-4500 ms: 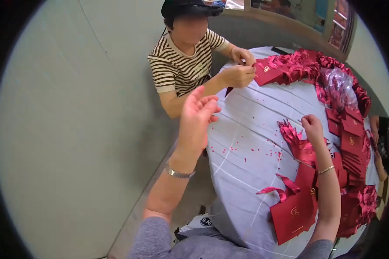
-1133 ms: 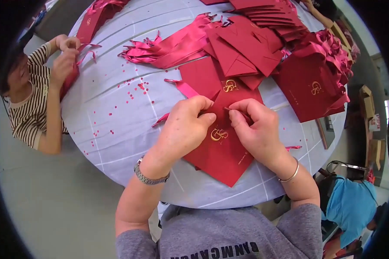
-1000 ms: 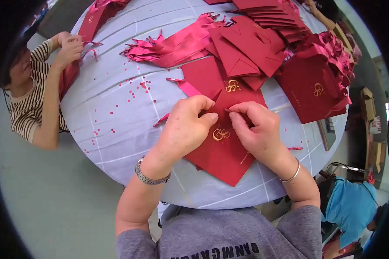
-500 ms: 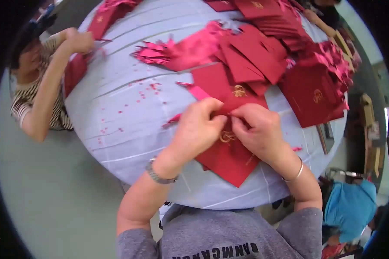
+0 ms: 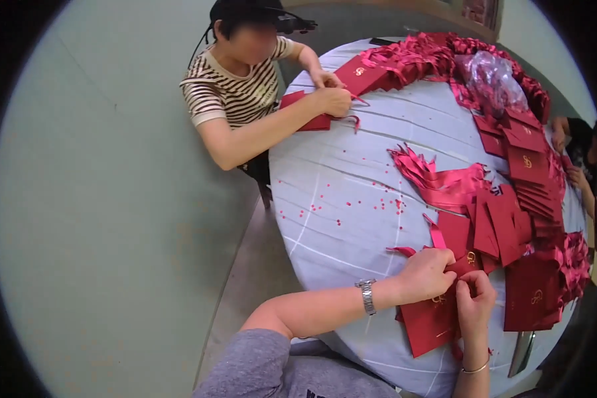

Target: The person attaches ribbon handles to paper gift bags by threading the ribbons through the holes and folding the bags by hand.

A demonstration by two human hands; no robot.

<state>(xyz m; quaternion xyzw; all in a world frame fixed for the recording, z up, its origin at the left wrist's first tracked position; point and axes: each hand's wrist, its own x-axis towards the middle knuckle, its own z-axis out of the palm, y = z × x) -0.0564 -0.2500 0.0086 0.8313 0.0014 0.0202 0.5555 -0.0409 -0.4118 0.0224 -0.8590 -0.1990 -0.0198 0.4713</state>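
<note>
A flat red paper bag (image 5: 426,335) with a gold emblem lies in front of me on the round table. Over its upper edge my left hand (image 5: 426,273) is closed in a pinch, with a pinkish-red ribbon (image 5: 436,232) sticking out beyond it. My right hand (image 5: 476,300), fingertips pressed together, meets it at the same edge; what it pinches is hidden. Another red bag (image 5: 454,229) lies flat just beyond my hands. Past it is a bundle of loose ribbons (image 5: 448,184).
Stacks of red bags (image 5: 536,189) with ribbon handles line the table's right side, near a clear plastic bag (image 5: 494,83). Small red dots are scattered on the pale tablecloth (image 5: 325,259). A person (image 5: 242,86) handles bags at the far left; another person (image 5: 580,149) is at right.
My view has swung to the left, so the table and my hands now appear further right. Both hands stay pinched together at the bag's edge.
</note>
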